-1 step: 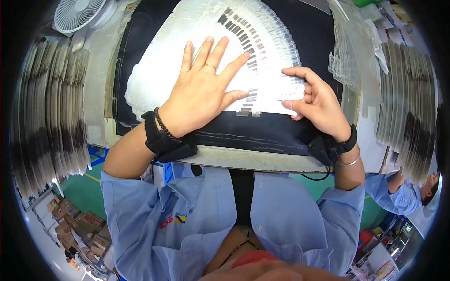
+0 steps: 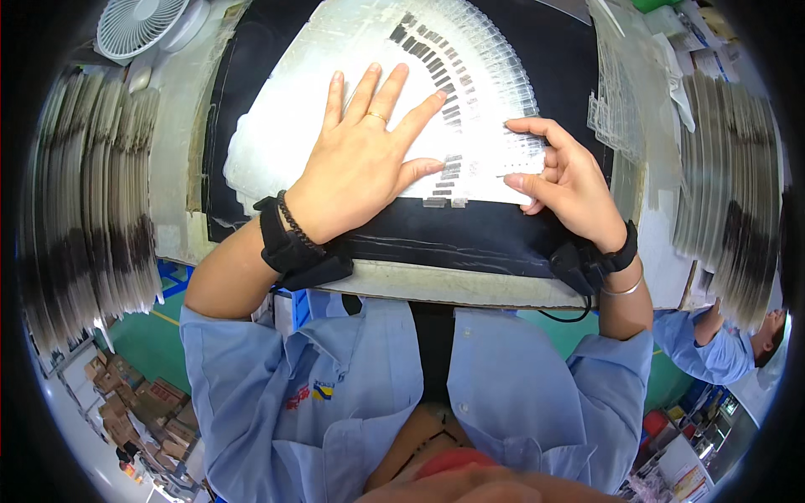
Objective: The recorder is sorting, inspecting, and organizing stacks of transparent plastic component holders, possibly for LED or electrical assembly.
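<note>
A fan of thin, clear-to-white plastic sheets (image 2: 285,101) lies on a black mat, its stepped edges curving round the far right. Rows of small dark strips follow the curve. My left hand (image 2: 360,159) rests flat on the fan, fingers spread, the thumb beside the dark marks. At the near right corner my right hand (image 2: 566,176) holds the sheets' edge: thumb on top, index finger stretched along the rim, the other fingers curled at the edge and partly hidden. How many sheets it grips I cannot tell.
The black mat (image 2: 402,243) covers the worktable. Tall stacks of thin sheets stand at the left (image 2: 84,210) and the right (image 2: 725,184). A white fan (image 2: 142,25) sits at the far left. Loose clear plastic pieces (image 2: 616,126) lie beside the mat. A co-worker (image 2: 713,344) is at the right.
My right thumb has shifted very slightly away from me along the sheet edge. My left hand and the fan of sheets stay practically where they were.
</note>
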